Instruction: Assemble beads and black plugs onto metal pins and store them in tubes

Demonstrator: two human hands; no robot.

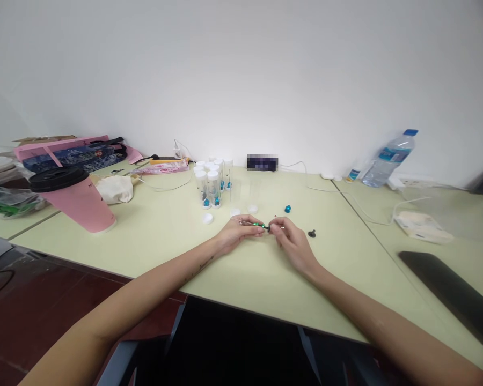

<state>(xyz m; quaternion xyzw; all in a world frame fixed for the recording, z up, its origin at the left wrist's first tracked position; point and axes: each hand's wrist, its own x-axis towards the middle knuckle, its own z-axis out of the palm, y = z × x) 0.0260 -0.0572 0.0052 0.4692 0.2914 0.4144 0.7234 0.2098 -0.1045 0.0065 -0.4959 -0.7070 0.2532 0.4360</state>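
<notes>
My left hand [238, 234] is closed on a small green part [258, 225] with a thin wire running back over the fingers. My right hand [292, 241] pinches a small dark piece [269, 228] at the right end of the green part, so both hands nearly meet. Right of them, a black piece [312, 234] lies on the table, and a blue piece [287, 208] is behind my right hand. White caps [207, 219] lie left of and behind my left hand. Several clear tubes with white lids [213, 187] stand at the back, with blue pieces inside.
A pink cup [80, 201] with a black lid stands on the table [153, 241] at left, near bags [74, 155]. At right are a water bottle [390, 158], cables and a long black object [446, 292]. A dark device [262, 163] rests by the wall.
</notes>
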